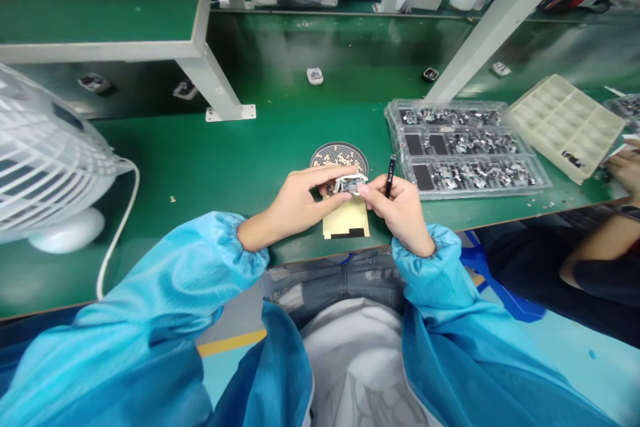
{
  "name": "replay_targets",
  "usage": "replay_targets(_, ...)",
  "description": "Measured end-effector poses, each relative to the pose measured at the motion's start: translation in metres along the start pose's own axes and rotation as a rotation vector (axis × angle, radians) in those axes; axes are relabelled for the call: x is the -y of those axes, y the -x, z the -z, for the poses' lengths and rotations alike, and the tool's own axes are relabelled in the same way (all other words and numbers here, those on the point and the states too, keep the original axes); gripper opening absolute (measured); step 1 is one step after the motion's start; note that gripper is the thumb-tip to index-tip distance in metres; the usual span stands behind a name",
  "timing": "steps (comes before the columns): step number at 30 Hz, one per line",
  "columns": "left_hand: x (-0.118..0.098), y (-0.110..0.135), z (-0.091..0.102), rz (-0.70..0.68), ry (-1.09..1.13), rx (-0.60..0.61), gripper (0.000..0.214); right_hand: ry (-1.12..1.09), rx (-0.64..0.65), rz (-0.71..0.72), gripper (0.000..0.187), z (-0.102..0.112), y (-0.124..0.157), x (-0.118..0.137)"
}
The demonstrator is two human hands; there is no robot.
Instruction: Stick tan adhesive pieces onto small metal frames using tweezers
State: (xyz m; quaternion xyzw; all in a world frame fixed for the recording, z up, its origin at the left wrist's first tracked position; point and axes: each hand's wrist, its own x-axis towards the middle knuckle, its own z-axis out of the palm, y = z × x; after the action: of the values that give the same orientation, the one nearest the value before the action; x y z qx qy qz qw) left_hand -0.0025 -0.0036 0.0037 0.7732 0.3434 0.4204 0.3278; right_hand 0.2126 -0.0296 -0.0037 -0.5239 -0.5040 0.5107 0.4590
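My left hand (314, 197) grips a small white-framed electronic device (350, 184) between thumb and fingers, its circuit side facing up. At the device's right edge, the thumb and index finger of my right hand (395, 203) touch it. A black pen-like tool (391, 177) stands up out of the right hand, held among its fingers. Just behind the device lies a round dark dish (316, 157) with many tiny tan pieces in it. Below my hands a yellow paper pad (346, 217) with a black strip rests at the table's front edge.
A clear compartment tray (470, 195) of small parts lies to the right, beside a cream divided tray (565, 113). A white fan (55, 160) with its cord stands left. Metal posts (217, 90) rise from the green table (165, 173). A co-worker's hand (627, 167) is far right.
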Motion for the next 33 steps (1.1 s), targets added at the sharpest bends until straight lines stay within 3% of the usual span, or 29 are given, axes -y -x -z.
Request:
replay_targets(7,0.000,0.000,-0.004,0.294,0.364,0.024,0.048,0.015,-0.041,0.087,0.046,-0.003,-0.004,-0.001)
replay_targets(12,0.000,-0.002,-0.006,0.335,0.556,0.062,0.046,0.021,-0.019,0.075,0.043,-0.003,-0.002,-0.001)
replay_targets(17,0.001,-0.001,-0.008,0.265,0.455,0.023,0.036,0.123,0.020,0.053,0.037,-0.004,0.001,-0.001)
replay_targets(22,-0.003,0.001,-0.010,0.304,0.257,0.066,0.033,0.144,-0.006,0.081,0.033,-0.005,0.002,-0.001)
replay_targets(33,0.001,0.002,-0.012,0.319,0.337,0.011,0.033,0.199,0.064,0.196,0.025,-0.006,0.004,-0.015)
